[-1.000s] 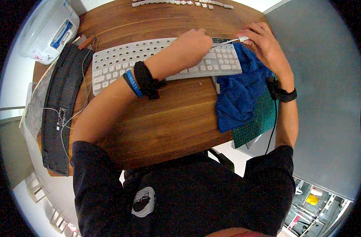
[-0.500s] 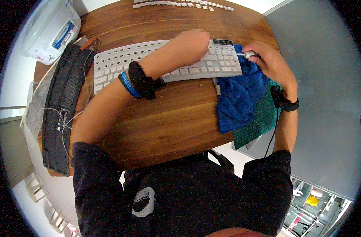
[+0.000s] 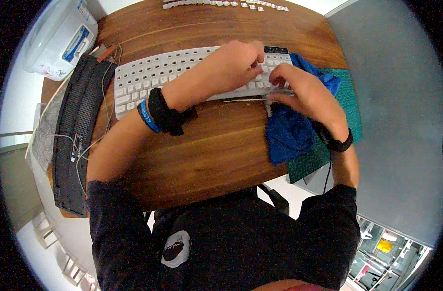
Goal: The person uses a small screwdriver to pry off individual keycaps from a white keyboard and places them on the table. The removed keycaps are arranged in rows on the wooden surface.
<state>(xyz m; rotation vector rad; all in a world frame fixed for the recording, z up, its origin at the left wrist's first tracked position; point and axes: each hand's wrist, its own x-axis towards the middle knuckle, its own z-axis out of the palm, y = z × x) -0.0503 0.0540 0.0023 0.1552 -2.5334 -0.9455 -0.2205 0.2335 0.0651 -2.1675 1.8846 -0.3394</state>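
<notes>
A white keyboard [image 3: 134,89] lies across the table, with bare switch sockets in its upper rows and white keycaps in the lower ones. My left hand [image 3: 241,58] is over its right part, fingers bent together; whatever they pinch, if anything, is hidden. Close beside it, my right hand [image 3: 304,89] grips a screwdriver [image 3: 245,100], its thin shaft pointing left along the keyboard's near edge. The handle is mostly covered by my fingers. Beneath the right hand lies a crumpled blue cloth [image 3: 289,136].
A green cutting mat [image 3: 350,102] lies under the cloth. Rows of loose keycaps [image 3: 226,4] stand at the far edge. On the left are a long black mesh panel [image 3: 78,131] with grey cables and a clear plastic bin [image 3: 59,41]. A grey partition [image 3: 396,121] borders the right.
My right hand has come left from beyond the keyboard's right end to its near right part, bringing the screwdriver along. My left hand has shifted slightly to the right.
</notes>
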